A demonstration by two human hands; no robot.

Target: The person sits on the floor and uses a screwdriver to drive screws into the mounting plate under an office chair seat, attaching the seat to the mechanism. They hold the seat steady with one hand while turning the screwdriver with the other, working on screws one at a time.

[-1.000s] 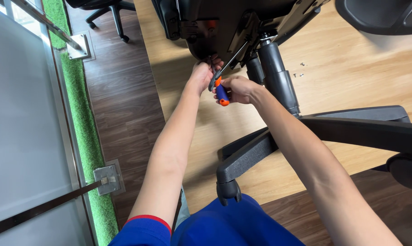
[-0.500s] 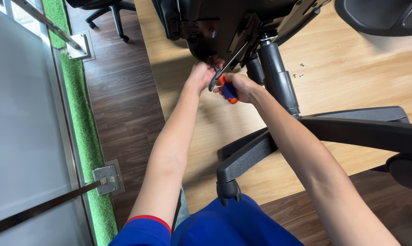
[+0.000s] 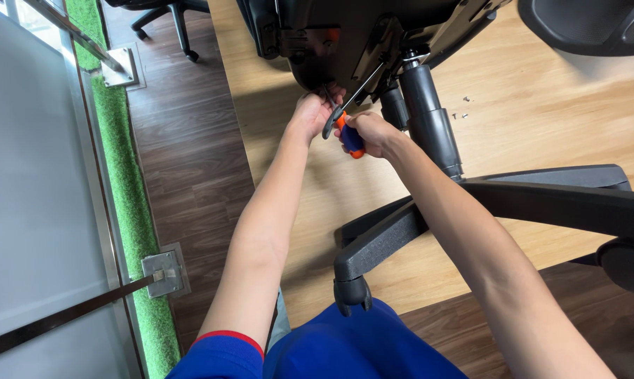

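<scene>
An office chair lies tipped over, its black seat underside facing me at the top. My right hand grips a screwdriver with a blue and orange handle, its metal shaft angled up to the mechanism under the seat. My left hand is pressed against the seat underside beside the shaft, fingers curled around a small dark part. The chair's gas column runs just right of my hands. The black star base spreads across the lower right.
A caster on one base leg hangs above my blue-clad lap. A few small screws lie on the light wooden board. A glass wall with metal brackets and a green turf strip runs along the left. Another chair base stands top left.
The screwdriver handle has tilted slightly in my right hand; both hands stay at the same spot under the seat.
</scene>
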